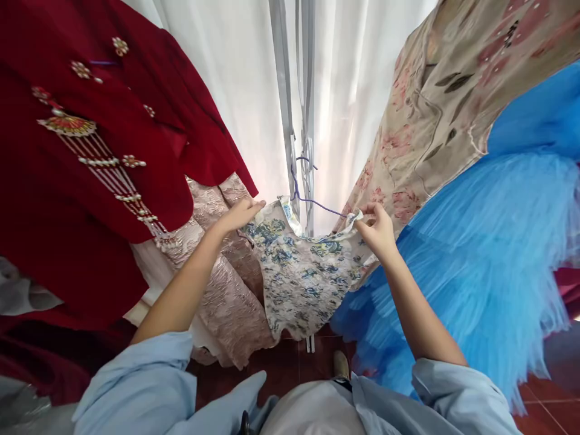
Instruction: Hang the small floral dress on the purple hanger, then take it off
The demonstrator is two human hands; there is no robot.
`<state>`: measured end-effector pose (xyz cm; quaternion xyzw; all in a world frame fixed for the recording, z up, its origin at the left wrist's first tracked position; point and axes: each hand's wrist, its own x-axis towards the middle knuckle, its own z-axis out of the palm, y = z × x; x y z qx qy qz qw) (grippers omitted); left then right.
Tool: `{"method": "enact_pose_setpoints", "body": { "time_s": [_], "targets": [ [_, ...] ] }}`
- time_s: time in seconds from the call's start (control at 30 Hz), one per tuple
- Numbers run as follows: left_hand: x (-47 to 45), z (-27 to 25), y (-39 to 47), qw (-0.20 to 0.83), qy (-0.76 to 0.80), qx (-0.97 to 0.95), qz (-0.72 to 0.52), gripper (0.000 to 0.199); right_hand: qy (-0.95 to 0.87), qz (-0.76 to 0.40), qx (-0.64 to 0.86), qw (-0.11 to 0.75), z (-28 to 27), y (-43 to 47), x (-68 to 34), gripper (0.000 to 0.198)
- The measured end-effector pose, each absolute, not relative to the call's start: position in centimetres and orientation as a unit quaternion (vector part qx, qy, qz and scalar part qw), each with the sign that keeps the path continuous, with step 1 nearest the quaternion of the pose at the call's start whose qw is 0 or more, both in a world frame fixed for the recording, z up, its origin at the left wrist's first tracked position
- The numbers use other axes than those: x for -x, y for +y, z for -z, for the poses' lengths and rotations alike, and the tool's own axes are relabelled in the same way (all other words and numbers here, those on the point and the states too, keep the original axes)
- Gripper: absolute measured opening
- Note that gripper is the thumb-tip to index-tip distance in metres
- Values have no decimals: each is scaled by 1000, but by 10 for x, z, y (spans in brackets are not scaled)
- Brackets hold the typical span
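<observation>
Item: blue-and-white floral brocade dress (299,278) on thin purple wire hanger (317,204), hung between both hands. Left hand (241,214) flat on one shoulder, fingers open; right hand (377,229) pinching the other. Best handled level, shoulders seated evenly.

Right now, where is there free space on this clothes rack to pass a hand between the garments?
One gap: above the floral dress, before the white curtain, between red garment and beige floral garment. Below, pink brocade and blue tulle press close.
</observation>
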<state>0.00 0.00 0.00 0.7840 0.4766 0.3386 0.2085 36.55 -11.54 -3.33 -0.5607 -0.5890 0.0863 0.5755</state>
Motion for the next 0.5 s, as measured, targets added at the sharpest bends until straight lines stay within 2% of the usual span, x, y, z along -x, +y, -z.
{"method": "enact_pose_setpoints", "body": {
  "time_s": [0.07,0.2,0.37,0.5],
  "targets": [
    [3,15,-14,220,468,-767,-380,52,-608,-45,579,541,25,-110,-361,20],
    [-6,28,-46,234,415,-731,-489,44,-633,11,605,483,0,-96,-336,32],
    [1,30,-78,228,438,-672,-551,31,-649,31,582,489,-21,-96,-312,40],
    [27,43,-91,209,460,-645,-573,34,-662,6,570,486,-34,-103,-302,37]
  ]
}}
